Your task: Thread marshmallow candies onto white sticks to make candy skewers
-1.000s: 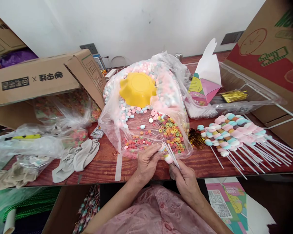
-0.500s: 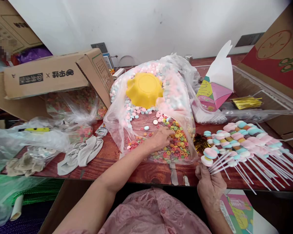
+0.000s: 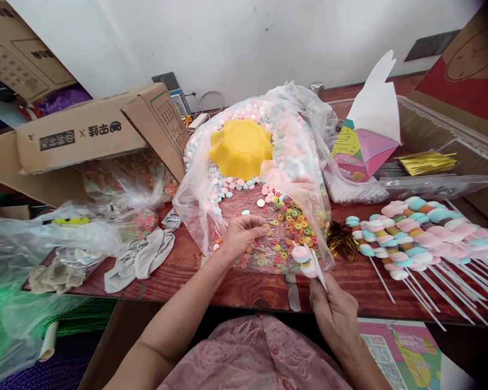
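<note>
My left hand (image 3: 244, 234) is closed in a pinch above the spread plastic, with a small yellowish candy ring (image 3: 269, 232) at its fingertips. More colourful candy rings (image 3: 299, 222) lie just beyond it on the plastic. Lower right, my right hand (image 3: 335, 309) grips a bunch of white sticks (image 3: 316, 266). One of them carries a short stack of pink, blue and white marshmallows (image 3: 303, 257) at its top. Loose pastel marshmallows (image 3: 228, 187) surround an upturned yellow bowl (image 3: 242, 149) in the clear bag (image 3: 205, 206).
Finished-looking marshmallow skewers (image 3: 427, 233) are piled at the right beside gold tinsel (image 3: 342, 241). Behind them stands a clear plastic bin (image 3: 431, 187) with gold ties (image 3: 427, 162). An open cardboard box (image 3: 93, 127) and grey gloves (image 3: 140, 260) lie left.
My left hand has lifted from the candy rings and drawn back left, fingers pinched. My right hand has brought the sticks and marshmallow stack left, towards it.
</note>
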Demonstrator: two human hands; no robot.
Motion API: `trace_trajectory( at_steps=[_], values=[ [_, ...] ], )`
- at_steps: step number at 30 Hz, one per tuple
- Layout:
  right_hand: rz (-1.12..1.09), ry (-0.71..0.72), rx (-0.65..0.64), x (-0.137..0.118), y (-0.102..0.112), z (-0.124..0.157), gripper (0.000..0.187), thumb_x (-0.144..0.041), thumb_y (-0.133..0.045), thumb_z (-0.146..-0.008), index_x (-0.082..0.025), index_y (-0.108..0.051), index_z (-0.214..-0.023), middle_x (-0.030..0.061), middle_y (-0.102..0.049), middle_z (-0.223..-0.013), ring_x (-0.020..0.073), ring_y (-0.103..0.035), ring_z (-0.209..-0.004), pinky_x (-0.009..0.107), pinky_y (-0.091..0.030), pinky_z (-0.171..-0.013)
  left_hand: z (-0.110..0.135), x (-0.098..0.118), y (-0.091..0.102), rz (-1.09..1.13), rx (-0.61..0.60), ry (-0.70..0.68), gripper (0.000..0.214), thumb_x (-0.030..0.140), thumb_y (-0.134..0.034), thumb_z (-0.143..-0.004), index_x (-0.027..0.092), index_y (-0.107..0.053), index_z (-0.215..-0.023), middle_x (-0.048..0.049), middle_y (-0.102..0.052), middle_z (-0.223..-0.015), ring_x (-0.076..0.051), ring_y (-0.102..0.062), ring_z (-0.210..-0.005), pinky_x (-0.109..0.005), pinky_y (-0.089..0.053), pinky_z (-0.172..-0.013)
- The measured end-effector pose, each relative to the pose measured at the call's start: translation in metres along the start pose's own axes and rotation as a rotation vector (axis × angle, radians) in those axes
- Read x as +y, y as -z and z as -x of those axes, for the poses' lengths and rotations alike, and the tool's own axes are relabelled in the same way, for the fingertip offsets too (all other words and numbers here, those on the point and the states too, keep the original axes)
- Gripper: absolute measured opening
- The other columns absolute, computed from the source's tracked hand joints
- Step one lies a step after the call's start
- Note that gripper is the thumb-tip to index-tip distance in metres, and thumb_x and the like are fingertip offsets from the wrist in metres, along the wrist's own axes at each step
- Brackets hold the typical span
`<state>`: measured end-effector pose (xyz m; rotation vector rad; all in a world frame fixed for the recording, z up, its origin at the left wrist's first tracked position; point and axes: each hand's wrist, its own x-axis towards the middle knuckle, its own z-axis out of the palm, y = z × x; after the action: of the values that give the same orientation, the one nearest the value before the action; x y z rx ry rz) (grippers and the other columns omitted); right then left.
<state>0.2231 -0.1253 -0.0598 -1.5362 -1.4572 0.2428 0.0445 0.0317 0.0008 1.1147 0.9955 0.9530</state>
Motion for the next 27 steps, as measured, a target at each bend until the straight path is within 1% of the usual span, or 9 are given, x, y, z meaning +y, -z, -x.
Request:
trace_trajectory(
  at_steps=[3,5,10,12,14,16,20,23,27],
  values=[
    [-0.022,0.027,-0.15,-0.016,-0.007,-0.01,0.028,-0.03,-0.045,-0.101,-0.015,-0.069,-0.101,-0.0024,-0.057,-0.059,0.0112,-0.047,-0.044,0.021,-0.038,-0.047,0.023,-0.001,-0.006,0.191,0.088,-0.033,0.025,0.025,-0.088,-0.056,0.016,-0.072,-0.073,0.0,-0.07,-0.069,-0.009,-0.059,-0.055,-0.021,-0.048,-0.053],
    [-0.02,0.032,-0.205,-0.019,-0.01,-0.014,0.029,-0.029,-0.042,-0.101,-0.016,-0.068,-0.101,-0.0022,-0.057,-0.061,0.0119,-0.05,-0.048,0.021,-0.04,-0.051,0.034,-0.005,-0.008,0.216,0.124,-0.122,0.02,0.024,-0.087,-0.06,0.017,-0.073,-0.074,0.001,-0.071,-0.068,-0.01,-0.061,-0.057,-0.021,-0.05,-0.055],
    [0.015,0.009,-0.319,-0.016,-0.009,-0.011,0.03,-0.029,-0.04,-0.1,-0.017,-0.067,-0.096,0.0003,-0.059,-0.066,0.0141,-0.051,-0.055,0.023,-0.04,-0.056,0.044,-0.013,-0.002,-0.198,0.104,-0.645,0.01,0.012,-0.074,-0.076,0.021,-0.077,-0.079,-0.0017,-0.076,-0.078,-0.014,-0.07,-0.076,-0.025,-0.055,-0.074],
    [0.007,-0.032,-0.354,-0.016,-0.006,-0.009,0.032,-0.031,-0.04,-0.099,-0.017,-0.068,-0.093,0.0007,-0.059,-0.067,0.0143,-0.049,-0.055,0.024,-0.039,-0.056,0.045,-0.017,0.001,-0.303,0.059,-0.756,0.015,0.011,-0.07,-0.079,0.022,-0.078,-0.083,-0.003,-0.077,-0.081,-0.015,-0.071,-0.08,-0.027,-0.056,-0.078],
    [-0.06,-0.115,-0.383,-0.017,-0.004,-0.008,0.033,-0.036,-0.042,-0.098,-0.017,-0.069,-0.091,0.0,-0.057,-0.065,0.014,-0.046,-0.055,0.024,-0.037,-0.055,0.047,-0.02,0.002,-0.265,0.053,-0.704,0.012,0.013,-0.072,-0.079,0.022,-0.078,-0.083,-0.0035,-0.078,-0.082,-0.016,-0.072,-0.08,-0.029,-0.056,-0.078],
    [-0.193,-0.223,-0.417,-0.019,-0.004,-0.007,0.034,-0.042,-0.045,-0.098,-0.018,-0.07,-0.094,-0.0003,-0.057,-0.068,0.0139,-0.046,-0.058,0.023,-0.038,-0.056,0.05,-0.021,-0.001,-0.091,0.058,-0.514,0.007,0.019,-0.078,-0.075,0.022,-0.078,-0.081,-0.0032,-0.077,-0.081,-0.016,-0.071,-0.074,-0.028,-0.057,-0.073],
    [-0.486,-0.382,-0.44,-0.016,-0.011,-0.004,0.039,-0.05,-0.051,-0.095,-0.016,-0.07,-0.095,-0.0019,-0.05,-0.066,0.0121,-0.041,-0.056,0.022,-0.036,-0.053,0.056,-0.016,-0.007,0.305,0.001,-0.114,0.018,0.032,-0.084,-0.07,0.018,-0.078,-0.082,-0.0032,-0.076,-0.076,-0.014,-0.068,-0.063,-0.026,-0.057,-0.062],
    [-0.568,-0.414,-0.437,-0.013,-0.015,0.0,0.041,-0.052,-0.053,-0.094,-0.015,-0.069,-0.09,-0.0045,-0.039,-0.059,0.0106,-0.033,-0.052,0.022,-0.031,-0.049,0.055,-0.014,-0.007,0.35,-0.01,-0.061,0.019,0.033,-0.083,-0.07,0.017,-0.078,-0.08,-0.0033,-0.074,-0.071,-0.013,-0.066,-0.062,-0.025,-0.055,-0.06],
    [-0.496,-0.379,-0.431,-0.012,-0.014,0.002,0.036,-0.047,-0.053,-0.094,-0.016,-0.071,-0.091,-0.0028,-0.043,-0.062,0.0122,-0.038,-0.056,0.023,-0.034,-0.052,0.054,-0.019,-0.004,0.212,0.103,-0.156,0.016,0.024,-0.086,-0.064,0.019,-0.079,-0.078,-0.0018,-0.075,-0.079,-0.012,-0.066,-0.068,-0.024,-0.055,-0.067]
  ],
)
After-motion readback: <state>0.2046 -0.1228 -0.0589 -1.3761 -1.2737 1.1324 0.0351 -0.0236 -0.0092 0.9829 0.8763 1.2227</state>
